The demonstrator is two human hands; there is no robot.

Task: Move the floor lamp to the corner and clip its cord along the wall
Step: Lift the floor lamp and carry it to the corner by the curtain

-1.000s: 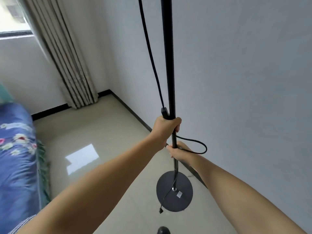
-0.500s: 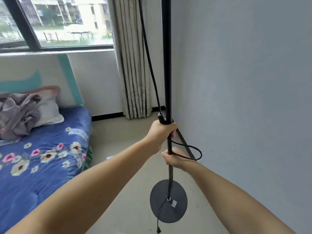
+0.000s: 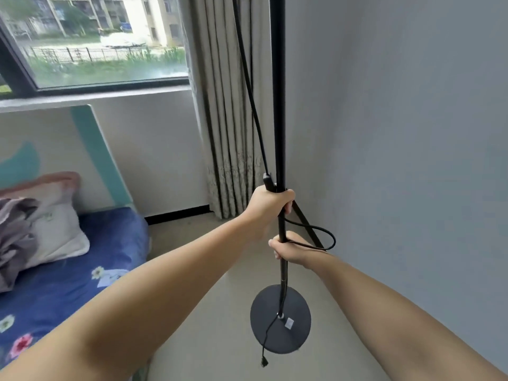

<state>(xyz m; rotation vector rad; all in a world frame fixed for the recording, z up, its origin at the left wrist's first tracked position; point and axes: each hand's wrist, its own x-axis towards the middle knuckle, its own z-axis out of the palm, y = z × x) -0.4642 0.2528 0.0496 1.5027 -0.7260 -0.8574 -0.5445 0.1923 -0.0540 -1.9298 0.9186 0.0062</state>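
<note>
Both hands, left hand (image 3: 270,207) above right hand (image 3: 292,250), grip clamped on floor lamp pole (image 3: 277,105), base (image 3: 280,318) apparently off floor near curtain (image 3: 228,105) corner; next: set down, clip cord (image 3: 251,86).

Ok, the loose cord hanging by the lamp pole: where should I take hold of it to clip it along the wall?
Probably the free plug end dangling past the round base. Come from below left, bed side; that stretch hangs clear, while higher up the cord is pinned under the left hand and loops by the right hand.
</note>
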